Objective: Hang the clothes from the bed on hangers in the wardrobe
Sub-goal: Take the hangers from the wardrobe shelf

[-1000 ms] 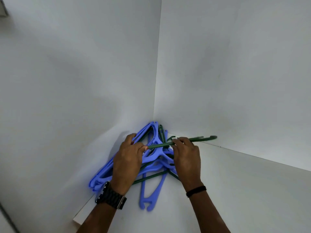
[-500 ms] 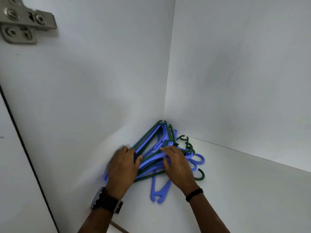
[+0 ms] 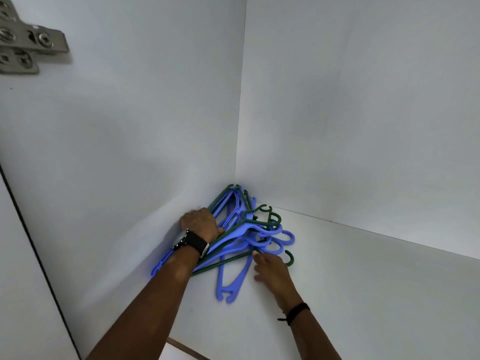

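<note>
White wardrobe walls (image 3: 130, 141) meet in a corner above a white shelf (image 3: 376, 276), with a metal door hinge (image 3: 28, 48) at the upper left that shows no writing I can read. Below it the left hand (image 3: 200, 220), a black watch (image 3: 191, 241) on its wrist, rests with curled fingers on the pile of blue and green hangers (image 3: 239, 237) pushed into the corner, probably to steady it. Right of the pile, the right hand (image 3: 270, 268), a black band (image 3: 297, 309) at the wrist, lies spread low on the shelf with its fingertips at a green hanger, likely picking one out; no clothes are in view.
</note>
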`<act>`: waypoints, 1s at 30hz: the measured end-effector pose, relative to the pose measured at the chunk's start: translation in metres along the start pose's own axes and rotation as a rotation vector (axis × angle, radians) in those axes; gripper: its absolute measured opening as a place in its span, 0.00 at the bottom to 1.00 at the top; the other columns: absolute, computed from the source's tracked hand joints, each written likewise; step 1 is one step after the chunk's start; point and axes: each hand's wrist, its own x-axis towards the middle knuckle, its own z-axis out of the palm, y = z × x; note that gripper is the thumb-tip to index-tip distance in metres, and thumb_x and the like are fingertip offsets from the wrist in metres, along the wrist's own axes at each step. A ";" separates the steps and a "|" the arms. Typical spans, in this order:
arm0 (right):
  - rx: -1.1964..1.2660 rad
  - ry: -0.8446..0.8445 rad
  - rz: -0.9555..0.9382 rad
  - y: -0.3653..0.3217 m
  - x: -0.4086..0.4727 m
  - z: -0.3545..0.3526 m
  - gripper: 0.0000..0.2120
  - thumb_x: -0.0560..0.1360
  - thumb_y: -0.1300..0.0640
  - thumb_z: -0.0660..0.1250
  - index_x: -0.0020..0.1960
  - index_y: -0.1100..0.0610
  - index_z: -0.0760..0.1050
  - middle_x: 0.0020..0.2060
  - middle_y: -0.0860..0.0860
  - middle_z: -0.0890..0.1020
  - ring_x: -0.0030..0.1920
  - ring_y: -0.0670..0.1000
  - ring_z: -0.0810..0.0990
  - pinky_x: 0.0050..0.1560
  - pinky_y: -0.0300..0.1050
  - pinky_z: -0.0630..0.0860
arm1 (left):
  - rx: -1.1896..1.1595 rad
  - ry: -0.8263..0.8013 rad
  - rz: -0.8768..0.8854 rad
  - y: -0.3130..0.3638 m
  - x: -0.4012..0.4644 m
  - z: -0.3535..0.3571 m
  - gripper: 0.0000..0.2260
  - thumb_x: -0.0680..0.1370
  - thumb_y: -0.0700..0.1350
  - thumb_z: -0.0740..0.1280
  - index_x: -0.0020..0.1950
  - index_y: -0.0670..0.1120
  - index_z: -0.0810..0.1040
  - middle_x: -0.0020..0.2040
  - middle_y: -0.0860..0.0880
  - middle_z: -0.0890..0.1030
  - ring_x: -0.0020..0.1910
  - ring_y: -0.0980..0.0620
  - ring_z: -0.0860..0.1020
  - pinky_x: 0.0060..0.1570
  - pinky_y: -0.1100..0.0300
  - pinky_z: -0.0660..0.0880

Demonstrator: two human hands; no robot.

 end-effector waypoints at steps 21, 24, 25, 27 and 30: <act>0.764 0.059 0.177 -0.025 0.032 0.026 0.17 0.76 0.53 0.69 0.62 0.60 0.77 0.56 0.57 0.82 0.54 0.55 0.81 0.46 0.47 0.78 | -0.933 -0.463 -0.067 -0.007 0.000 0.015 0.24 0.80 0.53 0.63 0.69 0.38 0.70 0.67 0.38 0.74 0.64 0.39 0.74 0.66 0.50 0.70; 0.754 0.093 0.197 -0.023 0.035 0.023 0.18 0.75 0.58 0.71 0.62 0.64 0.76 0.57 0.63 0.80 0.55 0.61 0.80 0.59 0.58 0.77 | -1.128 -0.486 -0.137 -0.003 -0.005 0.021 0.22 0.75 0.51 0.69 0.64 0.39 0.75 0.60 0.37 0.78 0.60 0.37 0.77 0.62 0.43 0.74; 0.738 0.098 0.205 -0.022 0.036 0.021 0.18 0.74 0.59 0.71 0.62 0.65 0.76 0.57 0.63 0.80 0.53 0.61 0.80 0.59 0.60 0.76 | -1.143 -0.473 -0.141 -0.002 -0.005 0.022 0.24 0.74 0.51 0.70 0.64 0.39 0.74 0.59 0.37 0.79 0.59 0.38 0.77 0.61 0.42 0.74; 0.713 0.101 0.216 -0.022 0.038 0.018 0.19 0.73 0.59 0.72 0.61 0.65 0.77 0.56 0.64 0.81 0.51 0.60 0.80 0.58 0.60 0.77 | -1.177 -0.456 -0.148 -0.002 -0.004 0.024 0.26 0.72 0.52 0.72 0.64 0.38 0.73 0.58 0.37 0.79 0.58 0.38 0.78 0.60 0.43 0.75; 0.703 0.102 0.219 -0.021 0.040 0.017 0.21 0.72 0.58 0.73 0.62 0.64 0.76 0.56 0.63 0.81 0.51 0.60 0.80 0.57 0.58 0.78 | -1.262 -0.481 -0.157 -0.003 -0.002 0.026 0.27 0.68 0.54 0.76 0.62 0.42 0.77 0.58 0.40 0.79 0.59 0.39 0.78 0.62 0.45 0.74</act>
